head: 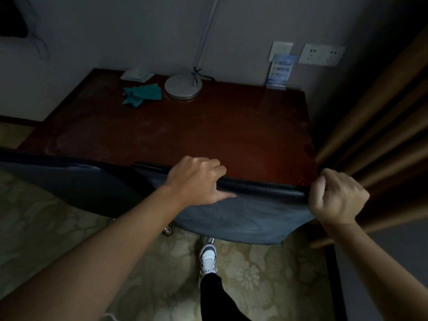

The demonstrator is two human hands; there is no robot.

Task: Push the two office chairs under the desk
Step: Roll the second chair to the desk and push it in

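Note:
A dark red wooden desk (185, 130) stands against the wall. The dark blue backrest of the right office chair (250, 216) presses against the desk's front edge. My left hand (196, 179) grips the top of that backrest near its left end. My right hand (335, 198) is closed on its right top corner. To the left, the second office chair (69, 181) has its dark backrest along the desk's front edge. The seats of both chairs are hidden below.
On the desk lie a round silver lamp base (183, 86), a crumpled teal cloth (141, 93), white packets (136, 74) and a blue leaflet stand (279, 71). Brown curtains (375, 126) hang close on the right. My shoe (208, 258) is on patterned carpet.

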